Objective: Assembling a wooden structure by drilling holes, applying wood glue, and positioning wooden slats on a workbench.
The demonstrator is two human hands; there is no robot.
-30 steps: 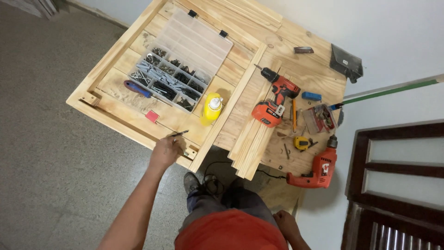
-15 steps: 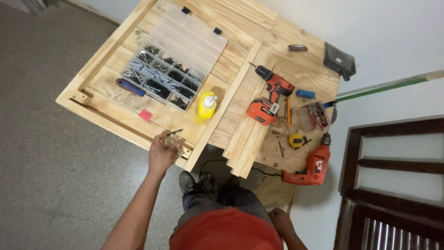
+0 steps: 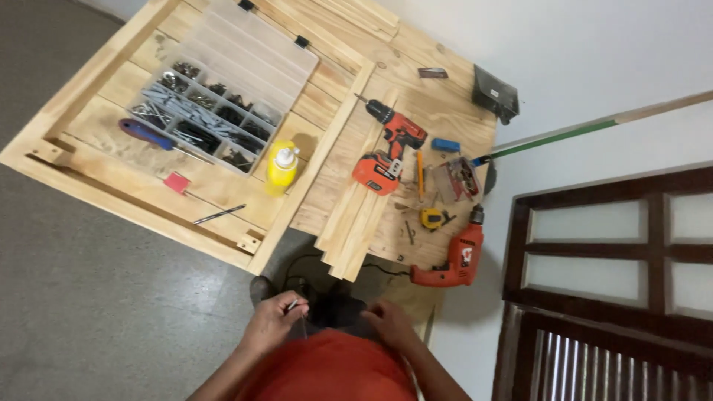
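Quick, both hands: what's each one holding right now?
Left hand: closed, pinching a small thin metal piece.
Right hand: nothing visible in it; open or closed cannot be told.

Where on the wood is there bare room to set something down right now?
Free: the boards in front of the screw organizer, between the blue-handled screwdriver, red block and frame edge. Also the planks between the yellow glue bottle and cordless drill. Crowded: around the corded drill and tape measure.
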